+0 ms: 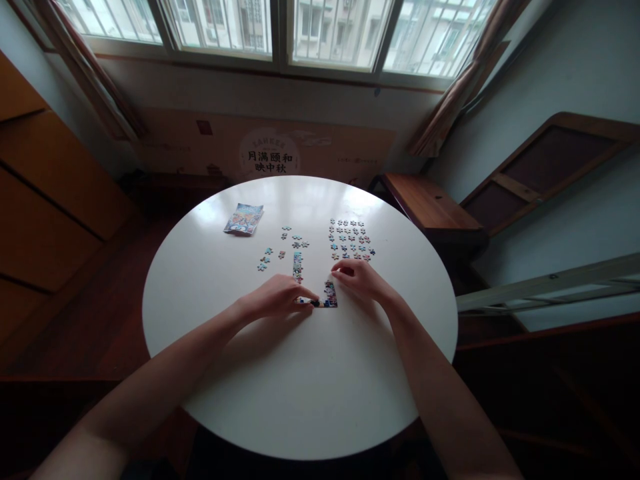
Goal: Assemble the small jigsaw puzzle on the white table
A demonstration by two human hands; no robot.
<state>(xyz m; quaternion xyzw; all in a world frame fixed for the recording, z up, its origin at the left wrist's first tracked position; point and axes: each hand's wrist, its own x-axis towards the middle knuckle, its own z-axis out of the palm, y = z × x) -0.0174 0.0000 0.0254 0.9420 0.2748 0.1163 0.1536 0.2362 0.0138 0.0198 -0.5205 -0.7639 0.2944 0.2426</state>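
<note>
A partly joined jigsaw puzzle (331, 293) lies on the white round table (320, 373), its strips forming a U-like outline. My left hand (280, 295) rests at its lower left with fingers stretched over the bottom strip, partly hiding it and the left strip (297, 265). Just above the right strip is my right hand (359, 276), thumb and forefinger brought together in a pinch. Whatever sits between those fingertips is too small to make out. Beyond the right hand, loose puzzle pieces (349, 239) are laid out in rows.
More loose pieces (296, 245) are scattered left of the rows, beyond the joined strips. A colourful printed packet (244, 219) lies at the table's far left. A wooden bench (433, 207) stands behind the table at right, below the windows (340, 33).
</note>
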